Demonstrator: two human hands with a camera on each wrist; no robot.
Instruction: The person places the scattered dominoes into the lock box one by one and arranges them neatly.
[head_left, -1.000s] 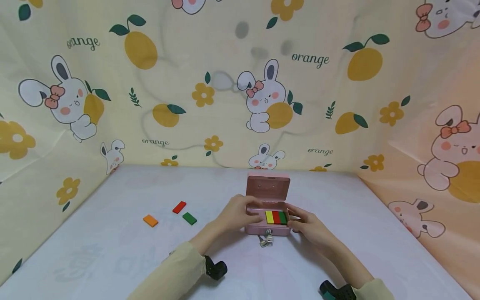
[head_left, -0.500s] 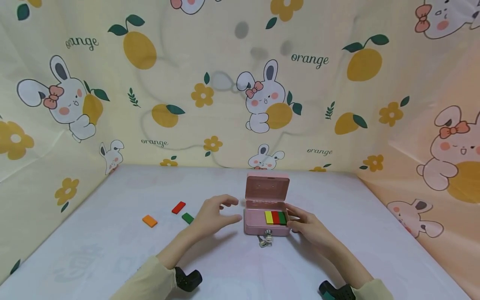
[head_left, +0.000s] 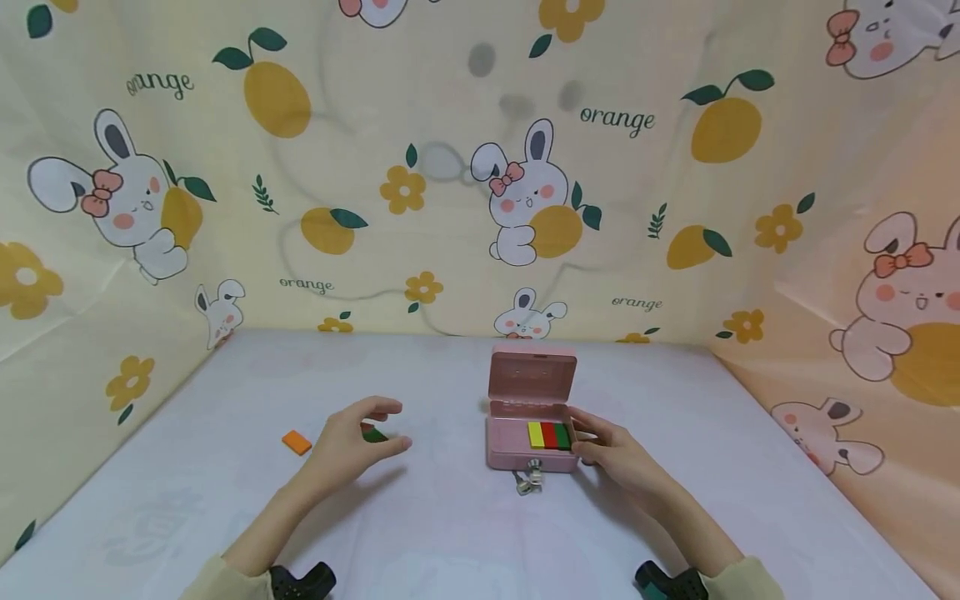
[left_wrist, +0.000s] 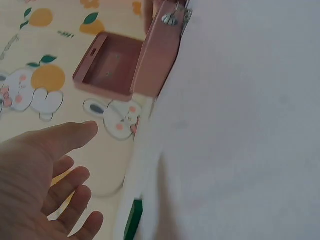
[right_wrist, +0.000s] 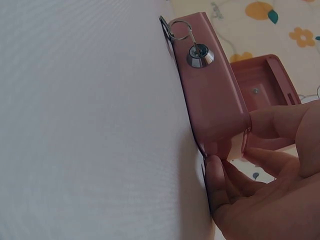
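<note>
1. Head view: On a white table (head_left: 465, 533), a pink box (head_left: 506, 460) stands right of centre, nearer the far edge, its lid (head_left: 532, 377) raised. A yellow block (head_left: 536, 435), a red block (head_left: 551, 436) and a green block (head_left: 563, 437) lie side by side at the right inside it. Keys (head_left: 523, 483) hang at the front. The right hand (head_left: 615, 450) holds the box's right side. Over the table's left half, the left hand (head_left: 348, 442) has thumb and fingers well parted, holding nothing. A loose green block (head_left: 374, 434) shows through that gap; an orange block (head_left: 297, 442) lies closer to the left edge.

2. Left wrist view: The left thumb is stretched out, the other fingers loosely bent, and the loose green block lies just beside them on the table.

3. Right wrist view: The right hand's fingers bend around the box's end, touching its rim and lower edge. A metal lock (right_wrist: 200, 55) carries a key ring (right_wrist: 179, 30).
</note>
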